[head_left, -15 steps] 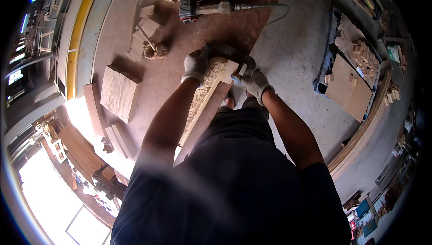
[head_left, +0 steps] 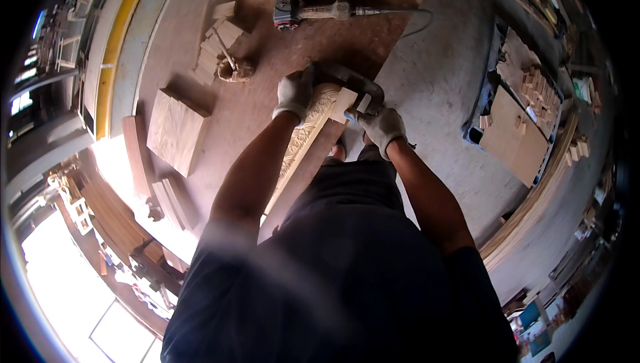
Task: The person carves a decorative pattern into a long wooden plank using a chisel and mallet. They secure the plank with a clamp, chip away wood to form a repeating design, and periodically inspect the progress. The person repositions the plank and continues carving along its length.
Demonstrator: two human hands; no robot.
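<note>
Head view: the left hand (head_left: 293,96) and right hand (head_left: 381,128) grasp a dark clamp (head_left: 365,85) across the carved board's (head_left: 315,118) far end, seemingly positioning it; the next move probably calls for steady tightening.

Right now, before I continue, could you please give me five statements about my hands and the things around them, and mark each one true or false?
1. The left hand wears a pale fabric glove. True.
2. The right hand is bare. False: it wears a pale glove too.
3. The dark curved metal clamp is at the far end of the long, pale, carved wooden piece. True.
4. The round brown pot with a thin stick is to the right of both hands. False: the pot is to their left.
5. The dark elongated power tool lies beyond both hands. True.
</note>
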